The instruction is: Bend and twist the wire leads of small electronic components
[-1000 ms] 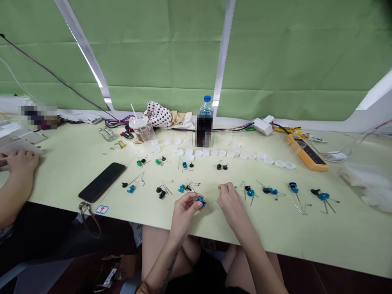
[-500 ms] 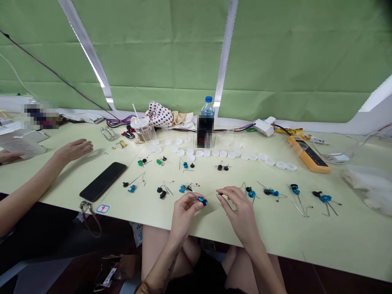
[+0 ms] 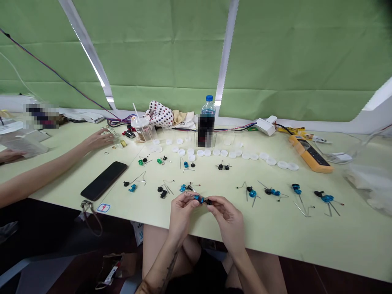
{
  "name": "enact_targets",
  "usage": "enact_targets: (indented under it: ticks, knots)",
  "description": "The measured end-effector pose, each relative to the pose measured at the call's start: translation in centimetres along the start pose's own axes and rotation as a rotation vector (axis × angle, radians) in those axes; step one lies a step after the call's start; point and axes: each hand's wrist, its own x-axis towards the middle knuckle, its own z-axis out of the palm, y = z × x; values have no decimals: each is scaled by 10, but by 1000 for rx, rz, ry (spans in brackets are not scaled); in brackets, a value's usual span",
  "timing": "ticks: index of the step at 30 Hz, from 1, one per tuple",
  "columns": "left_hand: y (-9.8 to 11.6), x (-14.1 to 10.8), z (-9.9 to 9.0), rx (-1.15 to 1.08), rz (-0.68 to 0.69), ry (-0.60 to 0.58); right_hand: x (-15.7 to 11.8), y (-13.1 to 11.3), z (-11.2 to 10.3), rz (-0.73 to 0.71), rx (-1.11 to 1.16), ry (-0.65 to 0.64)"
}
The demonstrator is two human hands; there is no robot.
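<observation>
My left hand [image 3: 183, 212] is closed on a small blue part [image 3: 196, 197] that has a thin metal rod through it. A small black round piece [image 3: 208, 201] is pinched in the fingertips of my right hand [image 3: 225, 214]. The two pieces meet end to end between my hands, above the front edge of the table. Just behind my left hand lies another blue part [image 3: 183, 188] with black pieces and thin rods. To the right on the table sit several similar sets, among them a blue and black one [image 3: 252, 192] with bent metal rods.
A row of white caps [image 3: 223, 153] crosses the table, with a bottle [image 3: 208, 109] behind it. A yellow multimeter [image 3: 312, 155] lies at right. To the left are a phone [image 3: 104, 181] and another person's hand [image 3: 99, 139] near small glass items.
My right hand has moved left, bringing the black piece against the blue part in my left hand. The other person's hand has reached farther across the table, to the glass items.
</observation>
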Motion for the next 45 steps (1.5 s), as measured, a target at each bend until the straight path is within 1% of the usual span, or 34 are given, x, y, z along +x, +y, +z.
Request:
enact_targets:
  ticks: [5, 11, 15, 22, 29, 32, 37, 45]
  knots:
    - [-1, 0, 0, -10, -14, 26, -1, 0, 2, -135, -77, 16]
    - [0, 0, 0, -30, -31, 25, -3, 1, 3, -267, -192, 14]
    - [0, 0, 0, -33, -27, 16, -4, 2, 3, -316, -264, 46]
    - [-1, -1, -1, -44, -37, -7, -4, 1, 3, -344, -295, 42]
    - [-1, 0, -1, -19, -33, 6, -3, -2, 3, -346, -304, 63]
    - [0, -1, 0, -17, -33, -8, -3, -3, 3, -335, -304, 70]
    - [2, -2, 1, -33, -47, -41, -3, 0, 2, -295, -272, 40]
    - [2, -2, 0, -34, -6, -57, -5, 1, 2, -256, -234, 24]
